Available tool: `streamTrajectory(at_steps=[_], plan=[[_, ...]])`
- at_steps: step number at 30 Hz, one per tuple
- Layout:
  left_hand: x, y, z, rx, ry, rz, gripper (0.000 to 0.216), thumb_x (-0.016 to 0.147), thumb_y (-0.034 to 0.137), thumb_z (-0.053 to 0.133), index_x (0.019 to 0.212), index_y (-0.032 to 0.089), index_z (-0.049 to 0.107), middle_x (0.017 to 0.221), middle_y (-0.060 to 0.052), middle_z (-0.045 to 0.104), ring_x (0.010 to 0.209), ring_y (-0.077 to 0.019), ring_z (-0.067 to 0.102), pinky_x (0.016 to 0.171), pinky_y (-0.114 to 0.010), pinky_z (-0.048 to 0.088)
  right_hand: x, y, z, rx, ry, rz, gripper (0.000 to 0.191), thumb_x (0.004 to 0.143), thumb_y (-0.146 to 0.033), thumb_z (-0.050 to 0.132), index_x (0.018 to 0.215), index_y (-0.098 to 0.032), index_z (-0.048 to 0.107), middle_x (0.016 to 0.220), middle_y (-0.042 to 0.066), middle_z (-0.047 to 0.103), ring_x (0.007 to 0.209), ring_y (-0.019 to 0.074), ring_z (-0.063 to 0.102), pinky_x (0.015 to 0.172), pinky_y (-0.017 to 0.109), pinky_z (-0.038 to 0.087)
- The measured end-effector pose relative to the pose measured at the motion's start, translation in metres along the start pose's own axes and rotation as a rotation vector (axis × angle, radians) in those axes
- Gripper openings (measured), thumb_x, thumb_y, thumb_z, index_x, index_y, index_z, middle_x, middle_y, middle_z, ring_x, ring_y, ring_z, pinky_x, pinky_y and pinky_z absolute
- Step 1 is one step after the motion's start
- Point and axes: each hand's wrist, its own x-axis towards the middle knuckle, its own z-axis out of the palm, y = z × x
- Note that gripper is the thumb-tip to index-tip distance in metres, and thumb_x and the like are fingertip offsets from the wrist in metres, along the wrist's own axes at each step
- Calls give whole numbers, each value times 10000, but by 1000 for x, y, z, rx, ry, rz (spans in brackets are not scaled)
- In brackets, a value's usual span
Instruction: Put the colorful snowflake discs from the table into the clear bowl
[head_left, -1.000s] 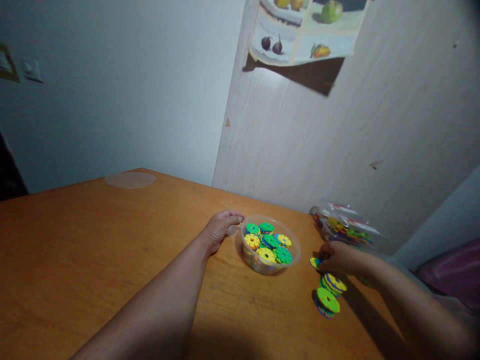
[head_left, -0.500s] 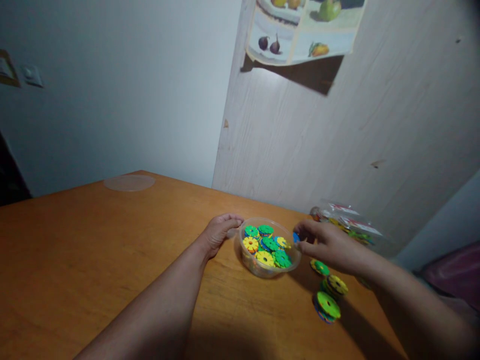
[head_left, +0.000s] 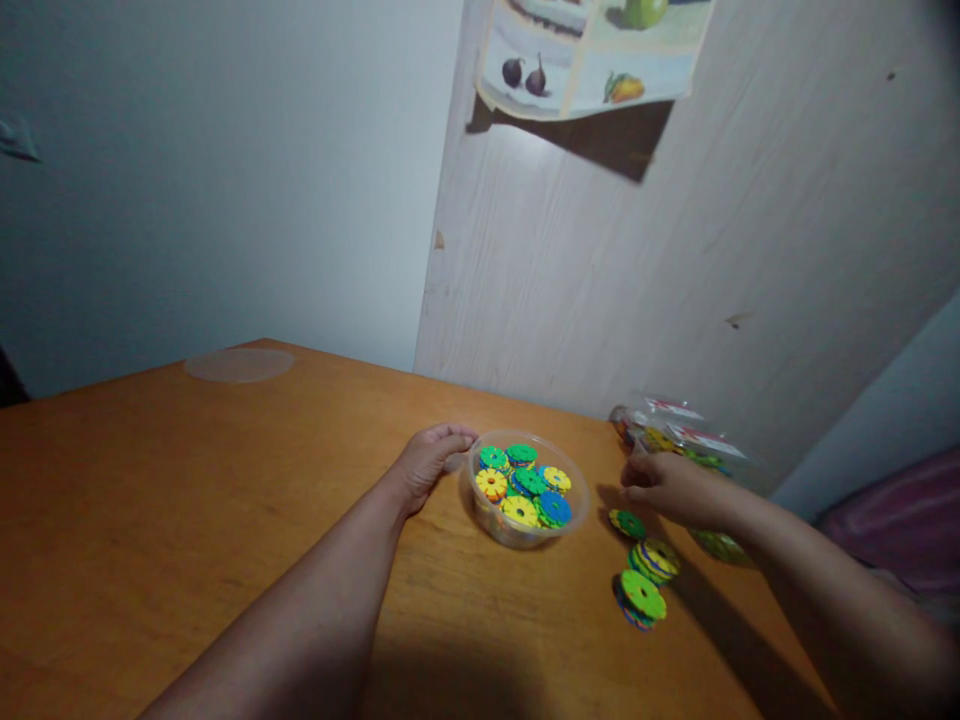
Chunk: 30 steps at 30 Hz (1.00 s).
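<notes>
A clear plastic bowl (head_left: pixel 527 540) stands on the table, filled with toothed plastic discs in green, yellow and blue. My left hand (head_left: pixel 433 458) grips its left rim, thumb over the edge. One blue disc (head_left: pixel 556 508) lies on top at the bowl's right side. To the right of the bowl, my right hand (head_left: pixel 664 485) hovers with bent fingers, thumb a little apart, and nothing visible between them. Just below it lies a green-topped disc stack (head_left: pixel 627 523). Nearer to me are a yellow-topped stack (head_left: pixel 654 561) and a light green-topped stack (head_left: pixel 642 597).
Clear plastic bags (head_left: pixel 690 430) with coloured pieces lie against the wall behind my right hand. A round translucent lid (head_left: pixel 240 365) rests at the table's far left corner. A fruit picture (head_left: pixel 585 60) hangs on the wall panel. The wooden table (head_left: pixel 300 480) meets the wall at the back.
My right hand has let go of the blue disc, which now lies in the bowl, and has moved right towards the stacks. My left hand keeps its hold. The view has shifted slightly.
</notes>
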Motion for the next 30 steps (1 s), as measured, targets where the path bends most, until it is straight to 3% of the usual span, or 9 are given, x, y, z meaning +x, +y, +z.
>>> streamTrajectory(at_steps=[3,6,17,30], plan=[[1,-1,-1,0,-11,-9,241,690,301,713,859,130,688,861,-71,702,762,-170,626,730,-284,459,2,15,17,-8,-141,93,236,715,-392,639,774,-165,665,777,67,697,683,193,610,550,264,380],[0,-1,-1,2,-10,-11,235,688,289,711,864,135,687,860,-63,703,762,-166,626,728,-279,459,3,17,31,7,-194,146,254,655,-372,687,796,-162,669,791,63,701,681,197,616,529,257,375],[0,-1,-1,15,-12,12,254,686,296,713,874,126,688,884,-85,706,792,-183,629,758,-299,462,9,17,39,9,-156,205,266,601,-275,694,830,-163,618,811,60,673,710,178,598,528,233,371],[-1,0,1,14,0,4,245,671,305,723,842,134,690,861,-72,707,769,-174,633,752,-291,457,32,31,45,78,-64,177,411,676,-455,721,949,-155,656,941,97,707,832,213,647,654,259,452]])
